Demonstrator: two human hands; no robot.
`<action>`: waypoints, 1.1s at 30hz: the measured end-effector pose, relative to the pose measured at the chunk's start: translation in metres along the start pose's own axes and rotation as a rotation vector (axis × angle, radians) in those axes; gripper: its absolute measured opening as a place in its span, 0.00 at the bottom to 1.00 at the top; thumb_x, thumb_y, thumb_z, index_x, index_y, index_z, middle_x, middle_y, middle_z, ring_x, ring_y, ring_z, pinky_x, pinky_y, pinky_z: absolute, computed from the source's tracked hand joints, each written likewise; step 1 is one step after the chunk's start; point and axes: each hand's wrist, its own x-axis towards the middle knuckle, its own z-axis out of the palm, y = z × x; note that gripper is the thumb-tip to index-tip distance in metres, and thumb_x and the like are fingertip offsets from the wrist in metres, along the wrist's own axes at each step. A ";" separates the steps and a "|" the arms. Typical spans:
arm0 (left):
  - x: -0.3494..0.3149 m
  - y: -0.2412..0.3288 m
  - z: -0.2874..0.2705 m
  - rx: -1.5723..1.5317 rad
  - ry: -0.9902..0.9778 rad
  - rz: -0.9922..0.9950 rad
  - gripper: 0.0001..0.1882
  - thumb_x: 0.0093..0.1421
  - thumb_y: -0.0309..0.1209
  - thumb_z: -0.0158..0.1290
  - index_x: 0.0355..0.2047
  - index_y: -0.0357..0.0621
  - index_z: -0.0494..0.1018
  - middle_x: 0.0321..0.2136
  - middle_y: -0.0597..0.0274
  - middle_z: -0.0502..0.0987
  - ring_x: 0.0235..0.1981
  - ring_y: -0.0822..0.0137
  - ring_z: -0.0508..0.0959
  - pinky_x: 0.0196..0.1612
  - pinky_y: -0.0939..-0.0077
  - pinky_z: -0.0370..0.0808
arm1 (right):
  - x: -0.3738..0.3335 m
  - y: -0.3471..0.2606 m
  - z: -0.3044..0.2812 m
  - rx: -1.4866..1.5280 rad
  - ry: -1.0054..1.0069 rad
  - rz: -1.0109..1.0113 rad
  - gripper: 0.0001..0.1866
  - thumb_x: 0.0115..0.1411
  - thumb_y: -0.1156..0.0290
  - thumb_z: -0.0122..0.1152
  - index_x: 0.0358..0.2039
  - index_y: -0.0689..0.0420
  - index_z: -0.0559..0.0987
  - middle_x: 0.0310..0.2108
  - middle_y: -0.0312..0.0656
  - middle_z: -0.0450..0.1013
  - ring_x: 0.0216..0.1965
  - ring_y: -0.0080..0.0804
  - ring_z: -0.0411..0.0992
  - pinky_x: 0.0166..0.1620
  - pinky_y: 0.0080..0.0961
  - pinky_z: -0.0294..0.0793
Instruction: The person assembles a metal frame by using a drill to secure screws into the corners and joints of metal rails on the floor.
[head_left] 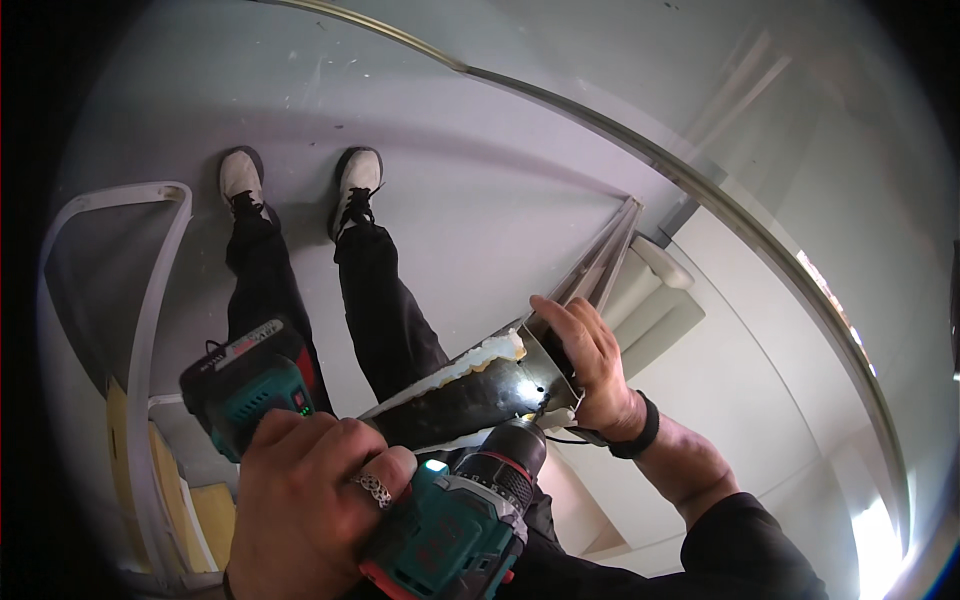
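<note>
My left hand (310, 490) is wrapped round the grip of a teal and black cordless drill (440, 540), its battery pack (250, 380) sticking out beyond the fingers. The drill's black chuck (510, 460) points at the end of a long black channel-like piece (450, 405). A bright lamp spot falls there beside small dark holes; whether the bit touches the surface I cannot tell. Ragged white and yellowish foam or filler lines the piece's edge. My right hand (595, 355) grips its metal end plate (545, 360), fingers over the far edge.
My legs and pale shoes (358, 185) are on the grey floor (450, 180). At left stands a curved pale frame (155, 280) with wooden boards (165, 490) behind it. A long metal-edged strip (600, 120) crosses the far side. Cream panels (720, 370) are at right.
</note>
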 end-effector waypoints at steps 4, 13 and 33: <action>-0.001 0.003 0.000 0.075 -0.004 0.009 0.19 0.44 0.37 0.66 0.35 0.52 0.71 0.29 0.64 0.74 0.32 0.59 0.79 0.39 0.61 0.70 | -0.002 0.004 0.001 -0.003 0.016 -0.006 0.55 0.28 0.59 0.78 0.60 0.68 0.67 0.31 0.44 0.65 0.33 0.43 0.64 0.40 0.35 0.66; -0.001 0.004 -0.002 0.161 0.027 0.047 0.18 0.46 0.39 0.65 0.35 0.52 0.72 0.29 0.64 0.75 0.32 0.59 0.79 0.40 0.60 0.71 | -0.005 0.001 0.002 0.013 0.022 0.014 0.55 0.27 0.63 0.79 0.60 0.68 0.67 0.31 0.44 0.65 0.33 0.44 0.65 0.41 0.36 0.66; -0.024 -0.002 0.003 0.138 0.151 0.013 0.16 0.45 0.38 0.64 0.34 0.52 0.74 0.30 0.63 0.76 0.33 0.61 0.79 0.39 0.64 0.72 | 0.008 0.004 0.002 0.031 0.002 0.023 0.50 0.28 0.74 0.67 0.60 0.67 0.67 0.37 0.49 0.70 0.40 0.51 0.69 0.47 0.39 0.70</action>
